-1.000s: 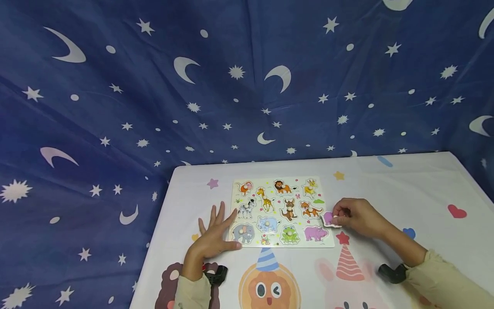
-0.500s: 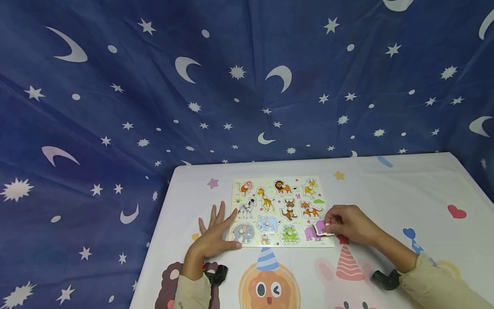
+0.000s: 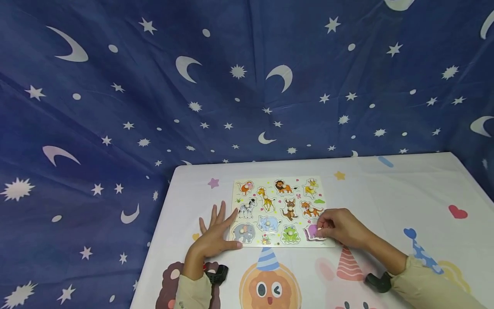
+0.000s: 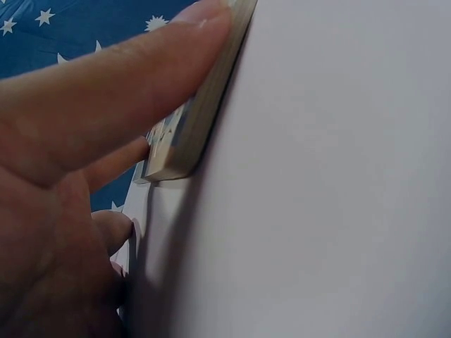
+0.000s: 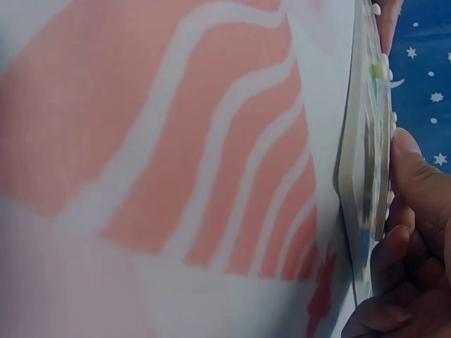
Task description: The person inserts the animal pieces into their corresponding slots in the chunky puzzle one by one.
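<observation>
A wooden animal peg puzzle board (image 3: pixel 262 180) lies flat on the table. My right hand (image 3: pixel 341 225) pinches the purple hippo puzzle piece (image 3: pixel 311 231) over the board's lower right corner, above the printed hippo. Seen from the right wrist, the piece (image 5: pixel 384 176) is close to the board's face, slightly off it; whether they touch I cannot tell. My left hand (image 3: pixel 214 236) rests at the board's left side with fingers spread, thumb against the lower left edge. The left wrist view shows that thumb (image 4: pixel 141 84) on the board's edge.
Other animal pieces sit in the board, among them a frog (image 3: pixel 290 234), a grey elephant (image 3: pixel 243 233) and a tiger (image 3: pixel 310 209). The white table cover (image 3: pixel 405 193) has printed cartoon figures. A dark blue starry cloth (image 3: pixel 231 56) hangs behind.
My right hand has carried the hippo piece leftward and a little toward me, from beside the board's right edge to over the printed hippo. The left hand has stayed put.
</observation>
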Tool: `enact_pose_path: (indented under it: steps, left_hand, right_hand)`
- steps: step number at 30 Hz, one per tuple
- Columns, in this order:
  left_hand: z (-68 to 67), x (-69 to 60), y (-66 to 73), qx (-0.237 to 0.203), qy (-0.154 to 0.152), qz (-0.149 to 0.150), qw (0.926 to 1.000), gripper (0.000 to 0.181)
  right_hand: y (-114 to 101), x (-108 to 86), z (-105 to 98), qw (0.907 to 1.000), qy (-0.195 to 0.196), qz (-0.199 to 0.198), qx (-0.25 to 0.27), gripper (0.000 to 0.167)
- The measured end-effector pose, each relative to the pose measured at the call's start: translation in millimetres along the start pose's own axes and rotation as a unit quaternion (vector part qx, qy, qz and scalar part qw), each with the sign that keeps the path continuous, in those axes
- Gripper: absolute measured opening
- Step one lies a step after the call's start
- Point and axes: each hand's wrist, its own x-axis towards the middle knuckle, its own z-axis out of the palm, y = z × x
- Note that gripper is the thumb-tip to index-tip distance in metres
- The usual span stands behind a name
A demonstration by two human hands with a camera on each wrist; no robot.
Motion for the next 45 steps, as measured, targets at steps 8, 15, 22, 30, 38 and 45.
enact_pose_path:
  steps: [8,15,22,30,38,45]
  left_hand:
    - [-1.0,0.1,1.9,0.003,-0.002,-0.001,1.0000,0.106]
    - [-1.3,-0.5,1.7,0.003,-0.002,-0.002,1.0000,0.106]
    - [-2.0,0.2,2.5,0.002,-0.002,0.001,1.0000,0.105]
    - [-2.1,-1.1,2.6,0.001,-0.003,0.000,1.0000,0.106]
    - [-3.2,0.0,4.7,0.003,0.000,0.002,1.0000,0.105]
    - [-1.8,-0.4,2.7,0.001,-0.001,-0.001,1.0000,0.106]
  right_hand:
    - [1.1,3.2,5.2,0.9997,0.003,-0.019,-0.013,0.023]
    - [0.3,3.2,6.9,0.9995,0.001,-0.029,-0.009,0.023]
    - [-0.8,3.3,6.5,0.9997,-0.001,-0.019,-0.015,0.023]
    - [0.0,3.8,7.0,0.9997,-0.001,-0.022,-0.014,0.023]
    - [1.3,3.5,7.7,0.9995,0.004,-0.010,-0.031,0.024]
    - [1.3,4.9,9.3,0.9994,-0.002,-0.004,-0.034,0.024]
